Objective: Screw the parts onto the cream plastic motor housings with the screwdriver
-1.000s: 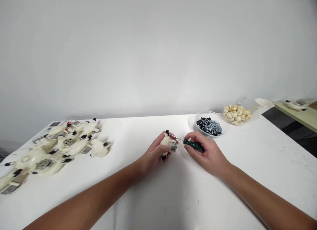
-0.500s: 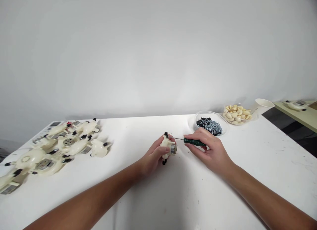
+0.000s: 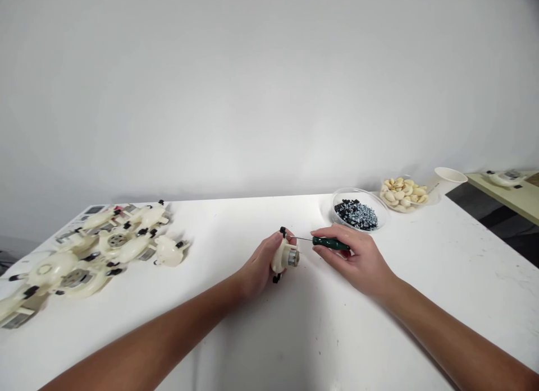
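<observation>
Head view — what is the left hand [image 3: 259,266] doing?

Its fingers [image 3: 278,240] curl around a white plastic housing [image 3: 278,263], held over the counter [image 3: 236,228], with a small metal motor [image 3: 291,258] set in one end.

And the right hand [image 3: 357,262]?

Its fingers [image 3: 334,254] pinch a green-handled screwdriver [image 3: 330,243] against the thumb — the thin shaft reaches toward a black tab [image 3: 283,231] on the housing. Whether the tip touches, I cannot tell.

What lies around them?

Beyond the hands sit a clear bowl [image 3: 381,210] of screws and black pieces [image 3: 356,215], a clear container of cream pieces [image 3: 400,192] and a paper cup [image 3: 450,175] — more white housings [image 3: 130,248] lie in a cluster to the left.
</observation>
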`<action>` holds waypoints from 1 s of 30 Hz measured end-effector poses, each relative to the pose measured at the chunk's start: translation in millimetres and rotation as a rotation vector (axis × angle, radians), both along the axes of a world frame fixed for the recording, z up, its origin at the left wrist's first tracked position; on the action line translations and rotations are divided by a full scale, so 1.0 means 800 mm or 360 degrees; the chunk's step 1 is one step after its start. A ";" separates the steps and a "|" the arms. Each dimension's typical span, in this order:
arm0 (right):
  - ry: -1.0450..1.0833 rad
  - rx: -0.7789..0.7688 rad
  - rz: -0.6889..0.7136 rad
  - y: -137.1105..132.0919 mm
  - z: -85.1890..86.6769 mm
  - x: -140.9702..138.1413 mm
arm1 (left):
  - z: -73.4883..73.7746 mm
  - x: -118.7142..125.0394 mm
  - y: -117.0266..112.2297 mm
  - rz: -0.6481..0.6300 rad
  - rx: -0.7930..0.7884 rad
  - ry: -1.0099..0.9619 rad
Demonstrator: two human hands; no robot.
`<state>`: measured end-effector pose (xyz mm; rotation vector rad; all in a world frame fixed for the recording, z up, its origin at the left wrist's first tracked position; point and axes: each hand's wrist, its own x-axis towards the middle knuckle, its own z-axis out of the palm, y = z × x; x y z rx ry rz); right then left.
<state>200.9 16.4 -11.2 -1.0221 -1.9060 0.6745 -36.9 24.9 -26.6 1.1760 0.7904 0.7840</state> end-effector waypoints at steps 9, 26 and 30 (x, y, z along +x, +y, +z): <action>-0.0023 -0.0155 0.0032 -0.006 0.006 -0.004 | 0.010 0.001 0.002 0.0016 -0.0097 0.0016; 0.0000 -0.0335 0.0080 -0.007 0.005 -0.007 | 0.015 0.004 0.000 0.0058 -0.0042 0.0100; 0.0023 -0.0381 0.0070 -0.007 0.001 -0.007 | 0.012 0.003 0.001 0.0066 -0.0048 0.0071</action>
